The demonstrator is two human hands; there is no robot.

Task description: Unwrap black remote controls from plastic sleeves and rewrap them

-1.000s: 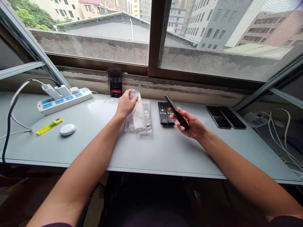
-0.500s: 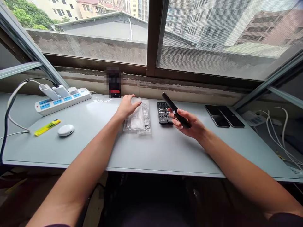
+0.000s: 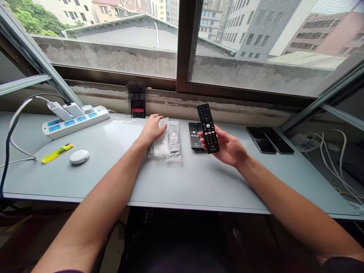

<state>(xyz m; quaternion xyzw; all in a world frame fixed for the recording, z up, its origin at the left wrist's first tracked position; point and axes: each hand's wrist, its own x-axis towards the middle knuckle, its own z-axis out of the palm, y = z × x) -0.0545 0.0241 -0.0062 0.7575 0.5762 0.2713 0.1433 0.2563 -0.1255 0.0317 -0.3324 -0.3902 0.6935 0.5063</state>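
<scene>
My right hand point(image 3: 229, 146) is closed around a black remote control point(image 3: 208, 131), raised above the desk and tilted with its button face toward me. Behind it, two more black remotes lie side by side; the left one point(image 3: 194, 135) shows best, while the held remote covers much of the other. At the far middle of the desk, my left hand point(image 3: 153, 129) grips the upper part of a clear plastic bag point(image 3: 161, 146), with thumb and fingers at its top edge. Close beside that bag lies another clear bag point(image 3: 174, 140) with a remote-like shape inside.
Two dark phones point(image 3: 261, 139) lie at the right. On the left are a white power strip point(image 3: 76, 121) with plugs and cables, a yellow packet point(image 3: 57, 153) and a white rounded case point(image 3: 79, 156). A partly blurred dark object point(image 3: 137, 100) stands against the window wall.
My right hand has turned the remote from its edge to its button face. The fingers of my left hand have closed on the plastic bag, which has shifted slightly left.
</scene>
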